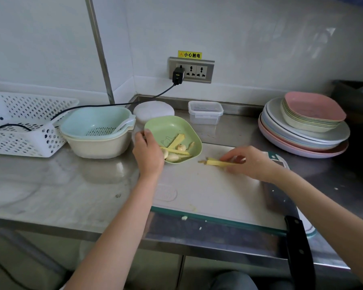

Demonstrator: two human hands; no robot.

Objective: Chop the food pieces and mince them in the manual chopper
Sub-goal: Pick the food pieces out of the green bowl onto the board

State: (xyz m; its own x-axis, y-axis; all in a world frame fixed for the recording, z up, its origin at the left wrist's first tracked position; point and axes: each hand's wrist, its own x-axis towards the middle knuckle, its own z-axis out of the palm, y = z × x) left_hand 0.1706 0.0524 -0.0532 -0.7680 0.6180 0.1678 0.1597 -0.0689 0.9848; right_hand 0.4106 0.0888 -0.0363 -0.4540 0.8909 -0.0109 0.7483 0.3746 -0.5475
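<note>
white basket [19, 122], stacked plates [302, 139], wall socket [192, 70]

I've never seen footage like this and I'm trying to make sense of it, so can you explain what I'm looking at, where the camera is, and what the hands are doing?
There is no machine here. This is one picture from a wide-angle camera worn on a person's head, looking down at their own two bare arms over a steel kitchen counter.

The left hand grips the rim of a green dish that holds yellowish food strips and pale cloves. The right hand pinches a yellow strip lying on a white cutting board. A cleaver with a black handle lies at the board's right edge, untouched.

Further back are a colander in a bowl, a white basket, a clear lidded box and stacked plates.
</note>
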